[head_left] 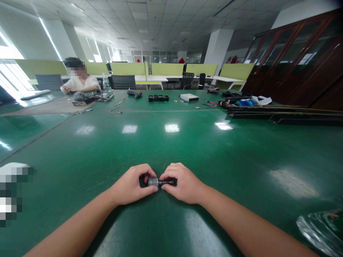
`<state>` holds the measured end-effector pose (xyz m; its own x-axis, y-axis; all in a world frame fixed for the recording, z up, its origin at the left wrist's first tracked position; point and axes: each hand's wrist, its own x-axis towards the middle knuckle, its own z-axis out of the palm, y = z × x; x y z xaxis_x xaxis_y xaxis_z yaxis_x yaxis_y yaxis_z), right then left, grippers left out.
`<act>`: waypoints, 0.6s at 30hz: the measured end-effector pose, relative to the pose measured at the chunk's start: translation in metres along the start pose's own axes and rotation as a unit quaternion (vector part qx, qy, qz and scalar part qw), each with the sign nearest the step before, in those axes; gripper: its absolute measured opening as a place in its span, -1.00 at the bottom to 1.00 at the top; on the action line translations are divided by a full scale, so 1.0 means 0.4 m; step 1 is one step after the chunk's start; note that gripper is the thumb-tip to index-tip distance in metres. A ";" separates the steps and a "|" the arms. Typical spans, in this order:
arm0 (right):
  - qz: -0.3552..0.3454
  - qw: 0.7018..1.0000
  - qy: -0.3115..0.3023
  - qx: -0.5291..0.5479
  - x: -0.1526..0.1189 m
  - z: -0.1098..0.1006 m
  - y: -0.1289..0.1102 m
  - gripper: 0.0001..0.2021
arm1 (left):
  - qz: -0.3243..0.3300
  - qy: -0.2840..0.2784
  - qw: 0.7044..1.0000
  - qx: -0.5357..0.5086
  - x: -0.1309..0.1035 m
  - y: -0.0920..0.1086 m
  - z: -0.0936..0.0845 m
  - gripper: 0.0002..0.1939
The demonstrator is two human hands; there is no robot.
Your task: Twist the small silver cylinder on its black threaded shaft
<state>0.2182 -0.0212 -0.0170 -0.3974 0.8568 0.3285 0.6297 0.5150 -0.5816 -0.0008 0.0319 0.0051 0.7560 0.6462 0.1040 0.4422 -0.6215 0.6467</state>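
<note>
Between my hands, low in the middle of the head view, lies a small grey metal cylinder [153, 182] that looks like a small motor. A thin dark shaft [167, 182] extends from its right end, in line with it. My left hand [132, 184] is closed around the cylinder, thumb below and fingers above. My right hand [184, 184] curls round the shaft, its thumb and fingertips pinching close to where shaft and cylinder meet. Whether the two are one piece I cannot tell. Both hands rest at the green tabletop [171, 150].
Across the far side lie a black slotted holder [158, 98], a power drill [134, 94], a white box [189, 97] and a cable [117, 106]. Long dark rails [284, 112] stretch along the right. A person [80, 80] sits at far left. Clear plastic [321, 228] sits near right.
</note>
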 end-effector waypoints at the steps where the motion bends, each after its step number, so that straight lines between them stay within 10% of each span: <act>1: 0.000 1.000 -0.001 0.000 0.000 0.001 0.001 -0.87 | -0.001 -0.001 1.000 0.001 0.000 0.001 0.000 -0.83; 18: -0.001 1.000 -0.003 -0.004 0.003 0.002 0.003 -0.87 | -0.016 -0.003 1.000 0.000 0.000 0.004 0.000 -0.80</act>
<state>0.2179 -0.0195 -0.0181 -0.4022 0.8557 0.3257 0.6336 0.5169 -0.5756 0.0000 0.0310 0.0061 0.7441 0.6635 0.0783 0.4672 -0.6005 0.6490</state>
